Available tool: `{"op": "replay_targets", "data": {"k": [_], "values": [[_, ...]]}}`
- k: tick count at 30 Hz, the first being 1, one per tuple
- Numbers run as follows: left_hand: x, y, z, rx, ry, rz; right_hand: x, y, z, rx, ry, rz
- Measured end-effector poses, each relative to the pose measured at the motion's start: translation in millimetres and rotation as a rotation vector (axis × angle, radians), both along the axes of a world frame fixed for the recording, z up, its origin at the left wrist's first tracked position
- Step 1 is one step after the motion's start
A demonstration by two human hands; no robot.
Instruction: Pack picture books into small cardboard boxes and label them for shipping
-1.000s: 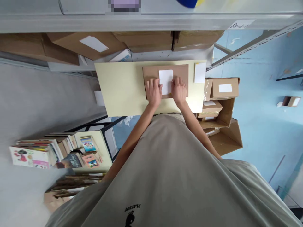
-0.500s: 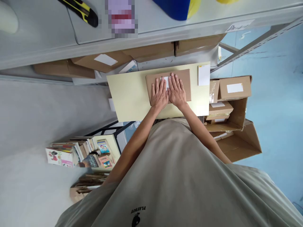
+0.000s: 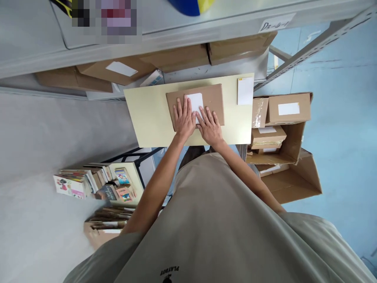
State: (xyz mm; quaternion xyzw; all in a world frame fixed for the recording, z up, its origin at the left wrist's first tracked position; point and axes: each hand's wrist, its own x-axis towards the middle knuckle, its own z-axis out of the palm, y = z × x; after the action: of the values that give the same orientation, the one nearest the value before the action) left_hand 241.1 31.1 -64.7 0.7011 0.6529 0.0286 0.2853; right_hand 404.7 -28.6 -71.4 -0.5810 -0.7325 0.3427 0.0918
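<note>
A flat brown cardboard parcel [image 3: 194, 105] lies on the pale yellow bench [image 3: 150, 114], toward its far edge and a little right of the middle. The parcel is a shallow rectangle of plain kraft board, longer side to side than front to back, with clean square corners and no tape that can be made out. A white rectangular label [image 3: 194, 103] sits on its top face near the centre; any print on it is too small to read.

The left hand [image 3: 183, 117] lies palm down on the parcel, fingers stretched out flat and slightly spread, its fingertips reaching the left edge of the label. The right hand [image 3: 209, 125] also lies flat and open, fingers extended, pressing on the parcel's near edge and the lower right corner of the label. The 2 hands are just beside each other, gripping nothing.

A separate white sheet [image 3: 245, 90] lies on the bench to the right of the parcel, apart from it. Beyond the bench's right edge stands an open carton [image 3: 290, 139] holding more brown parcels with white labels.
</note>
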Motion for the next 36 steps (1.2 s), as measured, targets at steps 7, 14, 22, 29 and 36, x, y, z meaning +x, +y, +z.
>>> {"op": "replay_targets", "data": {"k": [7,14,22,29,36], "values": [[-16.9,-56.1,21.3,-0.125,0.116,-0.163,0.0,0.9,-8.1,0.027,0.055,-0.014],[-5.2,-92.2,16.9,-0.064,0.145,-0.148,4.7,-7.1,-1.5,0.045,-0.036,0.058],[-61.7,-98.1,-0.6,-0.038,-0.163,0.401,82.5,-27.5,-36.9,-0.176,0.084,-0.531],[-74.4,-100.3,-6.6,-0.060,-0.625,0.586,72.4,-68.7,-23.7,-0.115,0.454,-0.586],[-57.6,-170.5,17.5,-0.075,-0.987,0.510,98.3,-174.8,31.8,0.051,0.578,-0.788]]}}
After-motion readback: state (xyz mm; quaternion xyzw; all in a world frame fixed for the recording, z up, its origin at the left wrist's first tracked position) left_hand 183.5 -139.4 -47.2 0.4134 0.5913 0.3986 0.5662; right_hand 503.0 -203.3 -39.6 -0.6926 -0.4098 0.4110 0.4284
